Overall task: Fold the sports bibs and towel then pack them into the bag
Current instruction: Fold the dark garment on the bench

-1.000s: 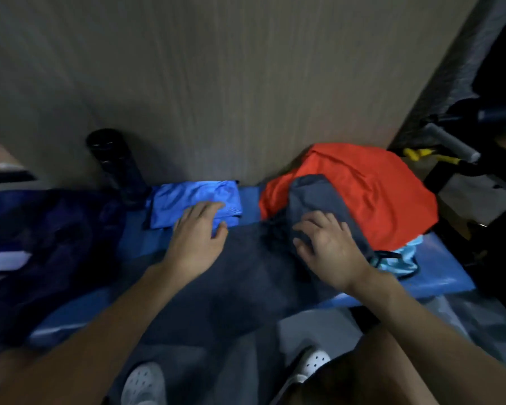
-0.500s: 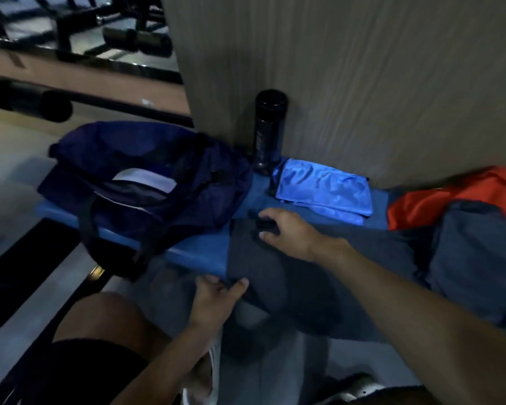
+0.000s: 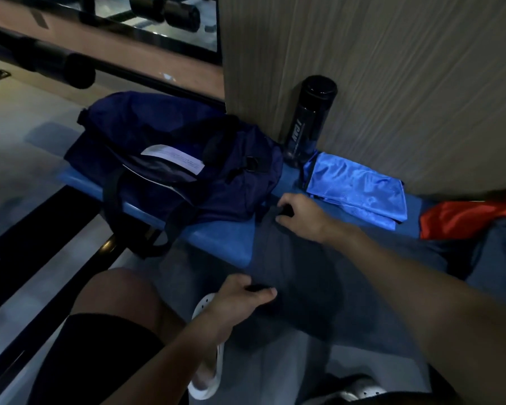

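A dark grey towel (image 3: 304,267) lies spread over the blue bench (image 3: 216,238) and hangs off its front edge. My right hand (image 3: 298,214) pinches the towel's far left corner on the bench. My left hand (image 3: 243,293) grips its near left corner below the bench edge. A folded blue bib (image 3: 360,191) lies against the wall behind the towel. An orange bib (image 3: 465,214) sits bunched at the right, partly under grey cloth. The open navy bag (image 3: 173,168) rests on the bench's left end.
A black bottle (image 3: 307,121) stands against the wooden wall (image 3: 392,68) between bag and blue bib. My knees and white shoes (image 3: 208,346) are below the bench. Dark gym equipment bars (image 3: 56,62) run along the floor at the upper left.
The view swung left toward the bag. Both hands left the middle of the towel and moved to its left edge, where each now holds a corner.
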`<state>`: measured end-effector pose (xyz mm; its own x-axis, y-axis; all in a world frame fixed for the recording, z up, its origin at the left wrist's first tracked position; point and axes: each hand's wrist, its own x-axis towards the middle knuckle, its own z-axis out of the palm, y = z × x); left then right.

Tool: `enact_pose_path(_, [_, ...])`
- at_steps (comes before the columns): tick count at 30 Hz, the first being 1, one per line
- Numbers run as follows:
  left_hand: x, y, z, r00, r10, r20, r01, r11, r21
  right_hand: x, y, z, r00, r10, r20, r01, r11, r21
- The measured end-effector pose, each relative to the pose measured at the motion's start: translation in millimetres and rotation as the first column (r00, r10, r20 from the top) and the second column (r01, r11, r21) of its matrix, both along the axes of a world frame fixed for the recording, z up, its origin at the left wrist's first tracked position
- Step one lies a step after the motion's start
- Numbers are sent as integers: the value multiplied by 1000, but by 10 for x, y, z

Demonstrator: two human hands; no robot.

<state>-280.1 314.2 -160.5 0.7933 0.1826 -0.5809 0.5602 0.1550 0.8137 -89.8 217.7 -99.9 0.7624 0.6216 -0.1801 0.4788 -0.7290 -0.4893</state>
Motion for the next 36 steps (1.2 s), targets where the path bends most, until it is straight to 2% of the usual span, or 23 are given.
enact_pose_path(3, [-40,-13,98,998,-47,41,46,999,26,86,-69,161,999,-5,-32,9,994,113])
enact_pose_path(6, [-17,5,309,988,26,150,-30,999,22,188,-150,381,996,-50,-76,69,960,272])
enact_pose_path(8, [18,66,468,970,78,231,-91,995,44,299,-169,533,994,-78,-82,100,944,315])
enact_pose_path(12, [113,257,806,885,127,449,-228,957,177,513,-59,808,987,-158,-18,150,885,441])
enact_pose_path(16, [107,300,1022,870,6,493,-212,908,363,517,-42,1002,994,-106,10,90,883,460])
enact_pose_path(22, [150,-43,1219,821,-125,557,-197,854,481,508,-649,984,997,-60,46,43,951,306])
enact_pose_path(25, [260,-389,1237,786,-214,579,-166,830,533,494,-1016,904,992,-87,86,59,956,287])
enact_pose_path(28, [363,-756,1206,775,-338,534,-79,787,613,492,-1360,757,987,-118,106,87,962,260])
enact_pose_path(32, [514,-1227,1095,781,-447,436,49,740,671,509,-1766,558,966,-135,220,95,979,182])
enact_pose_path(34, [573,-1443,1022,775,-482,409,161,776,610,483,-1944,493,948,-41,317,43,999,1])
enact_pose_path(36, [608,-1561,923,736,-517,437,238,802,548,407,-2084,419,913,123,388,6,949,-315])
